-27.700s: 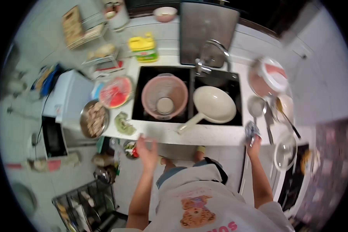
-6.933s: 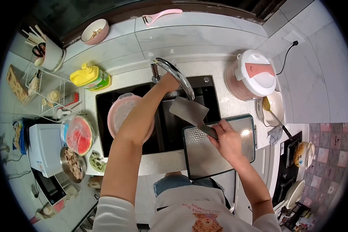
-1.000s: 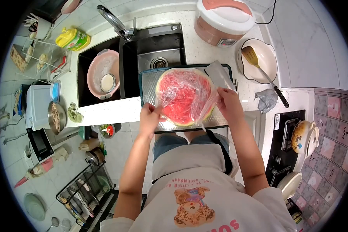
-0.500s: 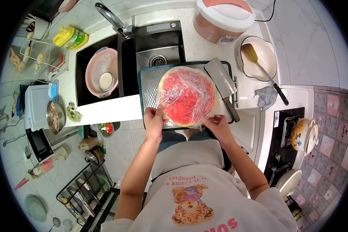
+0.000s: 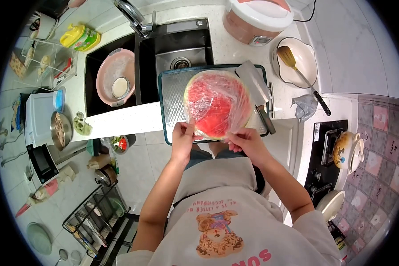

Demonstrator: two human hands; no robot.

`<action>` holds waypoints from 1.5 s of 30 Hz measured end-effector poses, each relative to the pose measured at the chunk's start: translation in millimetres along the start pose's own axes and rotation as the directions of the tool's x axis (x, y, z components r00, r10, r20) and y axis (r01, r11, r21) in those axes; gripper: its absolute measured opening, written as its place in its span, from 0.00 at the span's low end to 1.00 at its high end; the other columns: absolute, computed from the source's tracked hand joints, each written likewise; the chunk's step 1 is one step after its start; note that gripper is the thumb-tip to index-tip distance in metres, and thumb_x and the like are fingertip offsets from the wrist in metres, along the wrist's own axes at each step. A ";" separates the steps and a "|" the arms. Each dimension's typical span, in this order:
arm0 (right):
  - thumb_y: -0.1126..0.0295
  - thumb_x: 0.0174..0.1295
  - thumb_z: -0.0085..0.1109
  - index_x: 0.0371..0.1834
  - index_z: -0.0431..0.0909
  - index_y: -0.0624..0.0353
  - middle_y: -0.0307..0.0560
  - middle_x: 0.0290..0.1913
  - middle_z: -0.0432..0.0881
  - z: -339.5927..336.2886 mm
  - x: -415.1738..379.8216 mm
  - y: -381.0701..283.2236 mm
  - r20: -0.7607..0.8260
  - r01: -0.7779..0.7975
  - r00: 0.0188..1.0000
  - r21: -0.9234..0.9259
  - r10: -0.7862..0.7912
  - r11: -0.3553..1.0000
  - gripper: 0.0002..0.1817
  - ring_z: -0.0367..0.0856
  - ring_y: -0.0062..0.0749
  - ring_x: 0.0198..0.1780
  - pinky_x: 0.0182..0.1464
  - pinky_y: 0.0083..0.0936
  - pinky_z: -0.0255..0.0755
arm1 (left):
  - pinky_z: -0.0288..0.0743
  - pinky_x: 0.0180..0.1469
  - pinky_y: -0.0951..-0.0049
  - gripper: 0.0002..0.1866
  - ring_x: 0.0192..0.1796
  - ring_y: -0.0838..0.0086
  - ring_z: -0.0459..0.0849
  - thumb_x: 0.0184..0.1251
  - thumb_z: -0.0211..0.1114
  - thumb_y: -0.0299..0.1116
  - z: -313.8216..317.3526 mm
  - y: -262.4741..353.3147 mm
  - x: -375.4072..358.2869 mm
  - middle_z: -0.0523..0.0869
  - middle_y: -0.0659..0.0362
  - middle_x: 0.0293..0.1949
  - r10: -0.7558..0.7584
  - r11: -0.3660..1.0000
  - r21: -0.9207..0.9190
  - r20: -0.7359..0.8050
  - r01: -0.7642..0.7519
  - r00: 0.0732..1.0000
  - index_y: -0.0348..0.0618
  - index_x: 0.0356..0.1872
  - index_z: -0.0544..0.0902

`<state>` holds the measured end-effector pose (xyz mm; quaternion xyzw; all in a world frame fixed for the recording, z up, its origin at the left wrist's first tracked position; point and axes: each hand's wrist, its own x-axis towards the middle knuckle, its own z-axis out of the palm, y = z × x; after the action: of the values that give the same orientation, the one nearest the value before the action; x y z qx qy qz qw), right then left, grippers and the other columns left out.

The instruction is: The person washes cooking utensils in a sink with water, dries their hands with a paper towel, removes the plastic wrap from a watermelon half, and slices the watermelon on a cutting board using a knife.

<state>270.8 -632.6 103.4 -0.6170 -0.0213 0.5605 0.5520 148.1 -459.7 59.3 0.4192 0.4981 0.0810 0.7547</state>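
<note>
A cut watermelon (image 5: 215, 104) with its red face up lies on a metal-patterned board (image 5: 173, 95) with a dark green rim, and clear plastic wrap covers the red face. My left hand (image 5: 184, 137) pinches the wrap at the melon's near left edge. With thumb and fingers together, my right hand (image 5: 244, 141) grips the wrap at the near right edge. A cleaver (image 5: 254, 83) rests on the board's right side, its dark handle toward me.
Beyond the board is a black double sink (image 5: 181, 44) with a pink basin (image 5: 115, 77). At the right stand a rice cooker (image 5: 257, 22), a white pan (image 5: 295, 62) with a spatula, a grey cloth (image 5: 304, 107) and a stove with a pot (image 5: 348, 152).
Both hands have moved closer together along the melon's near edge, the right one shifting left and the left one slightly right. The wrap there is drawn in between them.
</note>
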 end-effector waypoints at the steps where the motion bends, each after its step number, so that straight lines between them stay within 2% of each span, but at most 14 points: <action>1: 0.67 0.67 0.57 0.36 0.82 0.62 0.38 0.27 0.80 2.2 -0.9 -11.6 0.002 0.023 1.000 0.006 -0.023 1.000 0.09 0.74 0.15 0.26 0.30 0.11 0.67 | 0.80 0.35 0.78 0.15 0.31 0.80 0.75 0.71 0.62 0.40 -1.5 -2.3 -1.4 0.74 0.61 0.30 -0.003 1.000 0.002 0.001 0.003 1.000 0.39 0.35 0.71; 11: 0.69 0.62 0.57 0.30 0.79 0.60 0.35 0.26 0.75 -38.1 46.8 -135.5 -0.127 0.264 0.961 0.151 -0.246 0.953 0.07 0.71 0.15 0.27 0.29 0.11 0.64 | 0.78 0.34 0.79 0.13 0.29 0.82 0.73 0.73 0.60 0.38 -11.8 -12.0 4.5 0.73 0.64 0.29 0.125 0.980 0.148 0.037 -0.129 0.992 0.44 0.33 0.69; 13: 0.68 0.63 0.55 0.28 0.78 0.60 0.35 0.27 0.75 -30.5 41.6 -161.7 -0.308 0.381 0.894 0.142 -0.324 0.914 0.09 0.69 0.13 0.28 0.28 0.11 0.62 | 0.78 0.34 0.78 0.12 0.29 0.83 0.73 0.73 0.60 0.36 -12.2 -13.0 5.4 0.72 0.64 0.29 0.139 0.973 0.180 0.037 -0.144 0.990 0.44 0.32 0.68; 21: 0.69 0.64 0.54 0.29 0.75 0.59 0.34 0.23 0.71 35.3 25.4 -193.0 0.058 0.611 0.791 -0.017 -0.609 0.791 0.08 0.66 0.16 0.24 0.27 0.15 0.60 | 0.76 0.34 0.79 0.10 0.29 0.82 0.72 0.73 0.59 0.31 -16.7 -12.9 0.2 0.73 0.63 0.29 0.166 0.958 0.205 0.164 -0.198 0.972 0.42 0.33 0.68; 25: 0.69 0.61 0.59 0.29 0.75 0.59 0.33 0.24 0.74 93.3 38.3 -176.7 0.528 0.770 0.622 -0.278 -0.579 0.574 0.06 0.73 0.16 0.27 0.29 0.21 0.66 | 0.76 0.37 0.77 0.08 0.31 0.81 0.75 0.72 0.61 0.32 -15.2 -11.8 4.5 0.75 0.64 0.31 0.175 0.975 0.106 0.187 -0.197 0.967 0.44 0.35 0.70; 27: 0.69 0.58 0.60 0.27 0.74 0.59 0.38 0.22 0.76 133.6 19.6 -153.5 0.617 0.785 0.554 -0.163 -0.559 0.598 0.07 0.78 0.23 0.25 0.27 0.27 0.69 | 0.76 0.36 0.78 0.08 0.32 0.80 0.78 0.70 0.62 0.32 -23.0 -20.1 7.5 0.77 0.63 0.30 0.164 0.986 -0.014 0.191 -0.164 0.968 0.42 0.36 0.73; 29: 0.71 0.57 0.59 0.25 0.72 0.60 0.44 0.20 0.76 160.8 -1.3 -130.0 0.656 0.868 0.433 -0.118 -0.618 0.482 0.07 0.79 0.34 0.22 0.26 0.32 0.69 | 0.76 0.35 0.78 0.10 0.32 0.77 0.81 0.67 0.65 0.32 -18.9 -21.3 20.9 0.82 0.60 0.32 0.126 0.960 0.240 0.092 -0.145 0.988 0.38 0.44 0.77; 31: 0.71 0.58 0.56 0.25 0.72 0.59 0.47 0.21 0.77 168.4 -10.2 -110.6 0.754 0.868 0.410 -0.148 -0.514 0.474 0.07 0.78 0.42 0.23 0.27 0.34 0.70 | 0.77 0.40 0.76 0.14 0.36 0.75 0.82 0.66 0.65 0.28 -22.0 -18.3 18.7 0.84 0.56 0.39 0.114 0.988 0.088 0.125 -0.125 0.986 0.34 0.50 0.76; 34: 0.65 0.62 0.55 0.27 0.75 0.59 0.51 0.22 0.79 148.4 6.1 -84.2 0.768 0.828 0.539 -0.407 -0.346 0.386 0.10 0.81 0.46 0.26 0.33 0.42 0.72 | 0.77 0.52 0.68 0.15 0.50 0.71 0.80 0.72 0.56 0.33 -27.4 -9.2 -6.1 0.82 0.55 0.46 0.132 0.983 -0.147 0.170 -0.107 0.976 0.35 0.54 0.75; 36: 0.62 0.64 0.55 0.27 0.76 0.59 0.51 0.23 0.80 121.7 13.8 -67.7 0.703 0.786 0.618 -0.536 -0.351 0.309 0.13 0.82 0.49 0.30 0.36 0.44 0.72 | 0.73 0.60 0.63 0.18 0.58 0.69 0.76 0.73 0.53 0.37 -60.8 -35.0 15.6 0.81 0.57 0.49 0.056 0.894 -0.425 0.418 0.141 0.907 0.37 0.57 0.72; 38: 0.60 0.65 0.54 0.27 0.77 0.58 0.52 0.24 0.80 81.6 16.9 -48.5 0.656 0.791 0.598 -0.576 -0.460 0.208 0.14 0.82 0.52 0.33 0.37 0.46 0.72 | 0.75 0.61 0.63 0.16 0.57 0.64 0.79 0.71 0.56 0.32 -73.3 -44.9 21.3 0.80 0.54 0.50 0.262 0.952 0.048 0.385 -0.303 0.885 0.38 0.56 0.71; 39: 0.60 0.65 0.53 0.27 0.78 0.57 0.52 0.25 0.80 62.0 17.1 -38.7 0.643 0.812 0.554 -0.558 -0.529 0.171 0.14 0.81 0.52 0.33 0.37 0.46 0.71 | 0.76 0.60 0.62 0.14 0.56 0.63 0.80 0.71 0.56 0.30 -56.3 -21.4 2.3 0.80 0.52 0.50 0.051 0.879 -0.462 0.341 0.120 0.939 0.38 0.55 0.72; 41: 0.62 0.64 0.53 0.29 0.78 0.56 0.53 0.26 0.80 35.0 8.5 -43.3 0.459 0.472 0.881 -0.828 -0.120 0.302 0.12 0.81 0.52 0.33 0.35 0.46 0.71 | 0.79 0.57 0.62 0.18 0.54 0.63 0.82 0.70 0.56 0.25 -59.4 -19.7 -0.4 0.80 0.50 0.51 -0.053 0.937 -0.320 0.265 0.139 0.963 0.35 0.58 0.70; 45: 0.59 0.65 0.53 0.31 0.79 0.60 0.56 0.27 0.81 -0.2 10.9 -29.3 0.153 0.276 0.939 -0.871 -0.309 0.406 0.14 0.81 0.54 0.33 0.34 0.45 0.72 | 0.80 0.56 0.62 0.32 0.56 0.62 0.80 0.65 0.55 0.19 -55.1 -8.0 -2.8 0.75 0.48 0.59 -0.118 0.963 -0.221 0.169 0.155 0.978 0.39 0.70 0.56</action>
<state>292.3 -614.3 116.7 -0.8077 -0.4059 0.3524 0.2423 99.1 -435.9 47.2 0.2972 0.4529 0.0537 0.8388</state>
